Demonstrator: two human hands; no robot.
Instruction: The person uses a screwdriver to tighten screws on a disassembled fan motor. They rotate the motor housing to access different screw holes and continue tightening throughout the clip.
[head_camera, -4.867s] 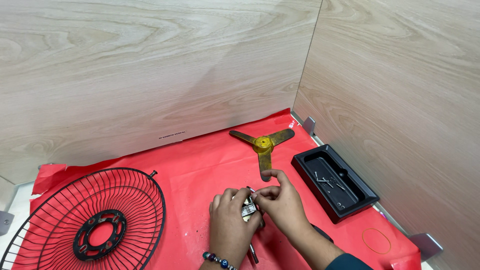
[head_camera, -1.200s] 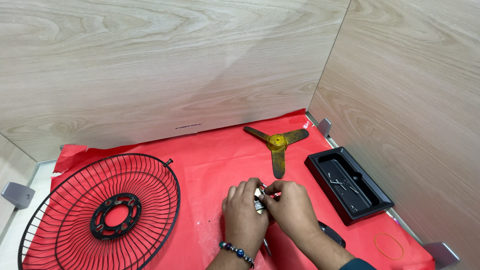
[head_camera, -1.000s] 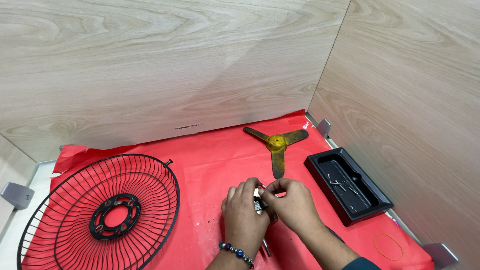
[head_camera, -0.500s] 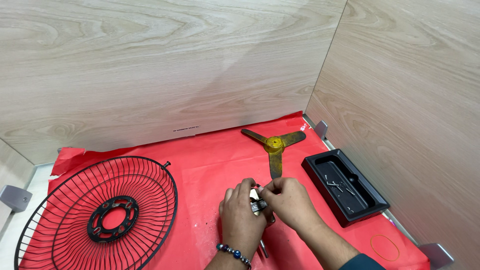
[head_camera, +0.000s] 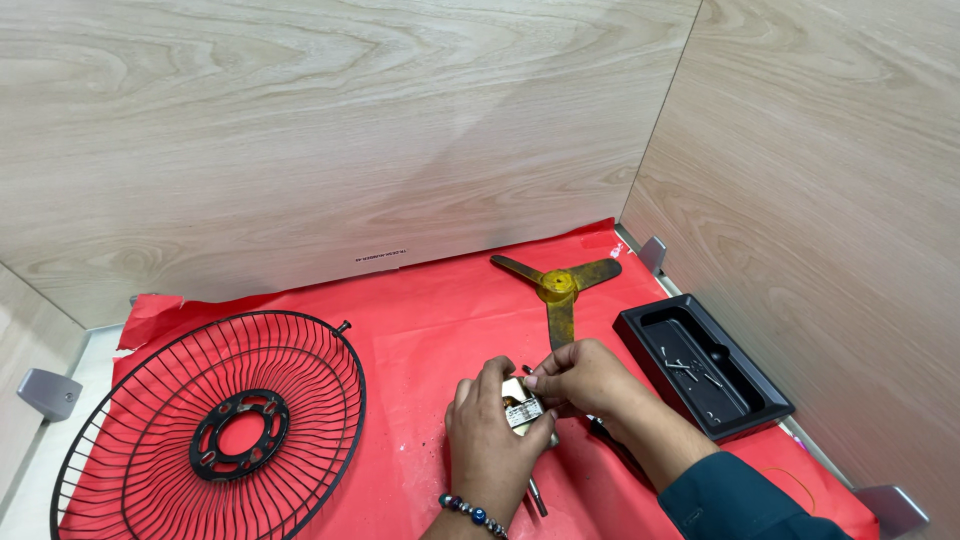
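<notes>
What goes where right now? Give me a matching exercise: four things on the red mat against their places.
Things:
1. black wire fan guard
2. yellow three-blade fan propeller
3. black plastic tray with small screws
4. small metal part with a label

Places:
A. held between the left hand and the right hand
B. at the mat's right edge, beside the side wall
C. near the back wall, behind the hands
D. on the left part of the mat

Pairs: 1-D, 2-C, 3-B, 4-A
</notes>
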